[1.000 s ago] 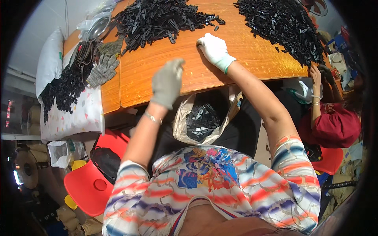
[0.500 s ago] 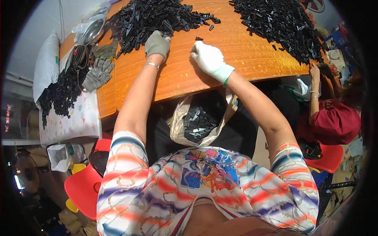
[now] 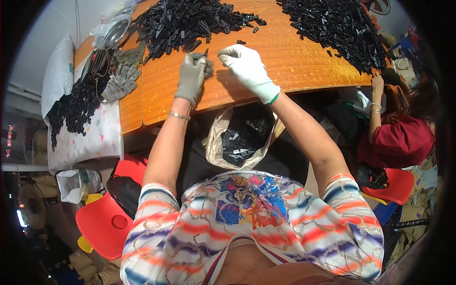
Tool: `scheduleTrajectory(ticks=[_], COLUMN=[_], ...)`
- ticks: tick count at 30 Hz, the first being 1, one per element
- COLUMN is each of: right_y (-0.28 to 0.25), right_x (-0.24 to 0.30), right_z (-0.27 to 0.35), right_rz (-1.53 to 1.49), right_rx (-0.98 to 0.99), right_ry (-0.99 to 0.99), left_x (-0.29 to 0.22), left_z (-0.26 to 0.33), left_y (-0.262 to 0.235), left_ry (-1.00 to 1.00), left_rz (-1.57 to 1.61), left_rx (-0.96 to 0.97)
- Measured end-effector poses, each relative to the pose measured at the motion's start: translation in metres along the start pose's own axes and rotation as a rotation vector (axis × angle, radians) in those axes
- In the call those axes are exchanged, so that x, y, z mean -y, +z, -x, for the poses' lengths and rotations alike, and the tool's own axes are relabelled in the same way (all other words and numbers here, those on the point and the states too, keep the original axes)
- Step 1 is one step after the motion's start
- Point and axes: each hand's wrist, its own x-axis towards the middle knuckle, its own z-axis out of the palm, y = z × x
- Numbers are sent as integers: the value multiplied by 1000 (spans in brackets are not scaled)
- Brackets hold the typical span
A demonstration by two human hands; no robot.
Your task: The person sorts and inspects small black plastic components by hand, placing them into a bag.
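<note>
My left hand point(image 3: 193, 76), in a grey glove, is closed on a small black plastic piece point(image 3: 206, 52) whose narrow tip sticks up past the fingers. Close to its right, my right hand point(image 3: 247, 70) wears a white glove with a green cuff edge. Its fingers are pinched together; whatever they hold is hidden. Just beyond both hands lies a heap of black plastic pieces point(image 3: 185, 26). One loose black piece point(image 3: 241, 42) rests on the wooden table point(image 3: 299, 64) beyond my right hand. Below the table edge, a pale bag point(image 3: 214, 151) in my lap contains more black pieces.
Another black heap point(image 3: 337, 33) covers the table's far right. At left are grey knitted gloves point(image 3: 122, 81), a metal bowl point(image 3: 116, 32) and a white sack point(image 3: 58, 78). A co-worker in a red shirt point(image 3: 403, 142) sits at right. A red chair point(image 3: 102, 232) stands at lower left.
My left hand has drawn back from the heap toward me, and a black piece now shows in its fingers. My right hand has shifted slightly left and upward, nearer to it.
</note>
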Motion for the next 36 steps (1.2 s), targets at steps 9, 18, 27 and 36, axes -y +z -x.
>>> scheduleTrajectory(ticks=[9,18,27,36], right_y=[10,15,13,6], right_x=[24,21,25,19], right_z=[13,18,25,18], right_rz=[-176,-152,351,804], right_rx=[-77,-36,-41,128], right_ry=[28,35,-248,-472], left_x=[0,-7,-6,5], left_z=[54,61,67,59], left_y=[14,15,19,28], left_ry=[-46,17,44,232], left_rz=[306,185,15,-297], left_rx=[116,95,-13,-166])
